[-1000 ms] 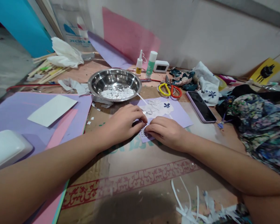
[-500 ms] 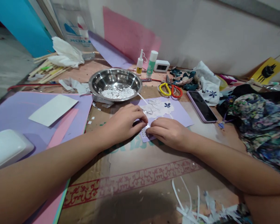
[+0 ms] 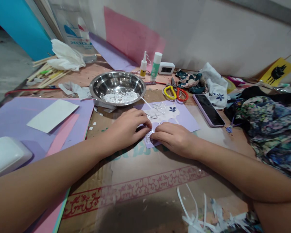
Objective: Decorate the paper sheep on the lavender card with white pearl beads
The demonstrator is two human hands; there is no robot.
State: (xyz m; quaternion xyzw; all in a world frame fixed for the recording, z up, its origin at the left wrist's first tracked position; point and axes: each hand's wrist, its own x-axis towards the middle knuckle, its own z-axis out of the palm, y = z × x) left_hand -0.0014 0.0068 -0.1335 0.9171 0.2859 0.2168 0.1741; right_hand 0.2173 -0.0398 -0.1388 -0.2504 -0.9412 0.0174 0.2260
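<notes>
A lilac paper sheet (image 3: 188, 119) lies on the cardboard, with a white cloth cutout (image 3: 174, 113) on it that bears a dark blue flower. Small pearl beads (image 3: 161, 106) cover part of the cutout, and more beads sit near the sheet's front corner. My left hand (image 3: 131, 126) rests at the sheet's left edge, thumb and forefinger curled close together. From the right, my right hand (image 3: 176, 139) presses over the front part of the sheet, fingers bunched by the beads. What lies between the fingertips of either hand is too small to make out.
Behind my hands stands a steel bowl (image 3: 117, 88) of white beads. Beyond it are a glue bottle (image 3: 143, 66), a glue stick (image 3: 156, 67) and scissors (image 3: 176, 92). A phone (image 3: 208, 110) and patterned fabric (image 3: 276, 129) lie right; coloured paper (image 3: 48, 142) is left.
The whole view has shifted slightly. Both hands stay at the same spot on the lilac sheet, with hardly any finger movement.
</notes>
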